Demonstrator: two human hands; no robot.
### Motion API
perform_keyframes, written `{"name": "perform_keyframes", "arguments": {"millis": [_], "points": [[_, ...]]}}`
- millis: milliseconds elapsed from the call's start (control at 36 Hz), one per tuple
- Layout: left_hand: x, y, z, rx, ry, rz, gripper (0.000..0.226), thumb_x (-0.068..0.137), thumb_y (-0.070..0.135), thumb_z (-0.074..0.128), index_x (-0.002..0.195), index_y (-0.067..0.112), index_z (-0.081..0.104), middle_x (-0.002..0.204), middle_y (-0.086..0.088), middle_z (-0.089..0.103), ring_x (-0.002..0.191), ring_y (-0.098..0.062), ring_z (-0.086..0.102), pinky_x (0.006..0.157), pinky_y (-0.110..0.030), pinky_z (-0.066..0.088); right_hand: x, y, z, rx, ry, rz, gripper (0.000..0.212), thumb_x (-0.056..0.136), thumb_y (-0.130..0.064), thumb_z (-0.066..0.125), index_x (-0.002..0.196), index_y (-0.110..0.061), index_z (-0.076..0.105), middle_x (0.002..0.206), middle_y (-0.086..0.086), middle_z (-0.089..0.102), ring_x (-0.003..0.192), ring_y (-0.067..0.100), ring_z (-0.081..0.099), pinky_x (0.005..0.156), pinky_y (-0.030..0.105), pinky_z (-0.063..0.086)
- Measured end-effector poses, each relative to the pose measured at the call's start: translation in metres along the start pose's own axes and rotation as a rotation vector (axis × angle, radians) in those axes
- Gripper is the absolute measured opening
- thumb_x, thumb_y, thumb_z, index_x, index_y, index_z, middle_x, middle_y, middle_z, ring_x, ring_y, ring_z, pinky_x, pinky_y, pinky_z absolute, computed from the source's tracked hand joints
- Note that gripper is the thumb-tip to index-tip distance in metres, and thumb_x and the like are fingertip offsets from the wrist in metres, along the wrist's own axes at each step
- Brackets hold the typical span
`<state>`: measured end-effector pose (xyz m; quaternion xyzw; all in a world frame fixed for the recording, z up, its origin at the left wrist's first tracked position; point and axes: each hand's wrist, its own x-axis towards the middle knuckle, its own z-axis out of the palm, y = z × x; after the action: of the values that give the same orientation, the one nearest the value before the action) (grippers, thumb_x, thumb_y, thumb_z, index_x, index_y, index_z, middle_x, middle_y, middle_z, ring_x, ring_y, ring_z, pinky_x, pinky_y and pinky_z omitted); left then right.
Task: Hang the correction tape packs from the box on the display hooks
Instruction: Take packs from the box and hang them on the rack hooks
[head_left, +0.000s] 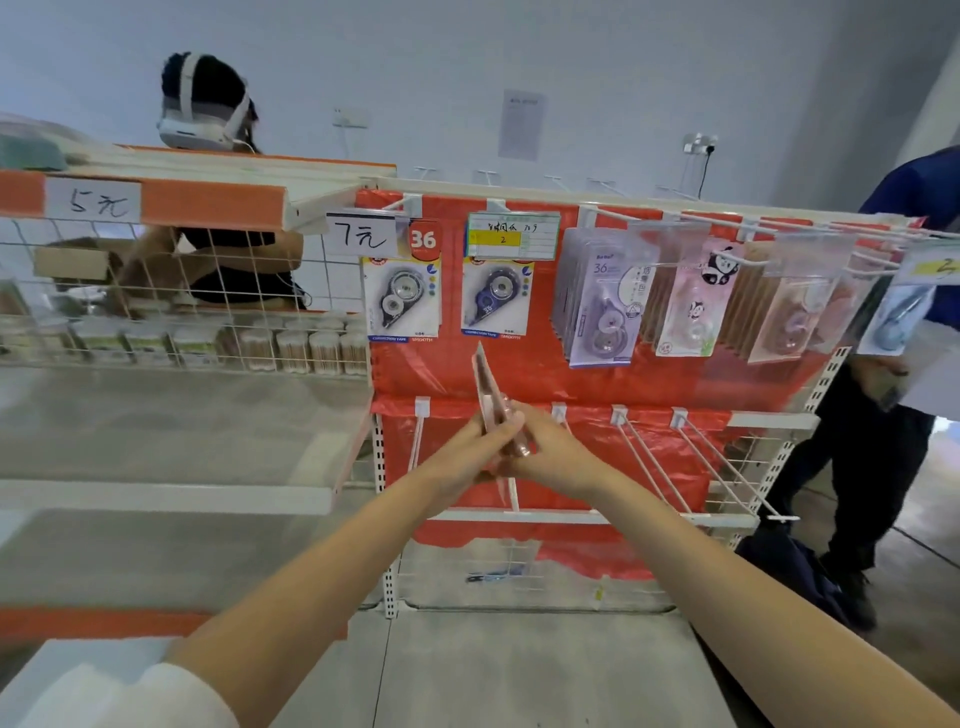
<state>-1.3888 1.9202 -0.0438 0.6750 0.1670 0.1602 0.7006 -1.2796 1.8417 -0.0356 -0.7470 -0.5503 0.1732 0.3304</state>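
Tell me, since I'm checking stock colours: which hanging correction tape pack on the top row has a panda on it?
The pink pack, fourth from the left, between the purple packs and the brownish ones further right.

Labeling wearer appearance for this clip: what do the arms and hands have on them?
Both forearms bare. Left arm shows a white sleeve pushed up near the elbow. No sleeve visible on right arm. No gloves, watch or rings seen on left hand or right hand.

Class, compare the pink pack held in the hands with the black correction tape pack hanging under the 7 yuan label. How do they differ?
The pink pack is gripped by both the left hand and the right hand; the black correction tape pack hangs from a top-row hook. The pink pack shows edge-on and tilted; the black one faces the camera, upright. The pink pack sits at the lower row; the black one is higher. Both sit before the red backing.
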Motion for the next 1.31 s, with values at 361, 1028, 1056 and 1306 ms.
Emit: {"name": "perform_keyframes", "arguments": {"millis": [361, 1028, 1056, 1306], "points": [[0.01, -0.004, -0.025, -0.259, 0.215, 0.045, 0.028, 0.091, -0.008, 0.051, 0.105, 0.014, 0.062, 0.107, -0.008, 0.069, 0.103, -0.027, 0.064, 0.097, -0.041, 0.049, -0.002, 0.011, -0.016, 0.206, 0.201, -0.002, 0.028, 0.09, -0.026, 0.065, 0.116, -0.024, 0.057, 0.127, 0.001, 0.039, 0.121, 0.012, 0.04, 0.105, 0.025, 0.031], [0.036, 0.01, 0.009, -0.133, 0.488, 0.119, 0.042, 0.077, 0.005, 0.073, 0.117, 0.006, 0.062, 0.111, -0.013, 0.07, 0.104, -0.031, 0.067, 0.096, -0.052, 0.05, -0.014, 0.056, -0.088, 0.674, 0.297, 0.163, 0.041, 0.073, -0.013, 0.079, 0.105, -0.019, 0.054, 0.111, 0.004, 0.065, 0.104, 0.021, 0.062, 0.099, 0.046, 0.047], [0.036, 0.012, 0.013, -0.138, 0.493, 0.12, 0.041, 0.077, 0.006, 0.073, 0.117, 0.005, 0.062, 0.111, -0.014, 0.07, 0.103, -0.032, 0.067, 0.095, -0.052, 0.05, -0.016, 0.058, -0.093, 0.665, 0.3, 0.169, 0.043, 0.071, -0.015, 0.08, 0.104, -0.019, 0.052, 0.113, 0.006, 0.063, 0.106, 0.023, 0.062, 0.099, 0.048, 0.047], [0.047, 0.02, 0.056, -0.121, 0.503, 0.137, 0.018, 0.084, 0.005, 0.067, 0.101, 0.012, 0.064, 0.098, -0.01, 0.073, 0.092, -0.027, 0.07, 0.084, -0.04, 0.055, -0.034, 0.086, -0.126, 0.625, 0.295, 0.14, 0.031, 0.081, -0.004, 0.072, 0.093, -0.023, 0.051, 0.099, -0.001, 0.064, 0.095, 0.017, 0.063, 0.094, 0.042, 0.049]]}}
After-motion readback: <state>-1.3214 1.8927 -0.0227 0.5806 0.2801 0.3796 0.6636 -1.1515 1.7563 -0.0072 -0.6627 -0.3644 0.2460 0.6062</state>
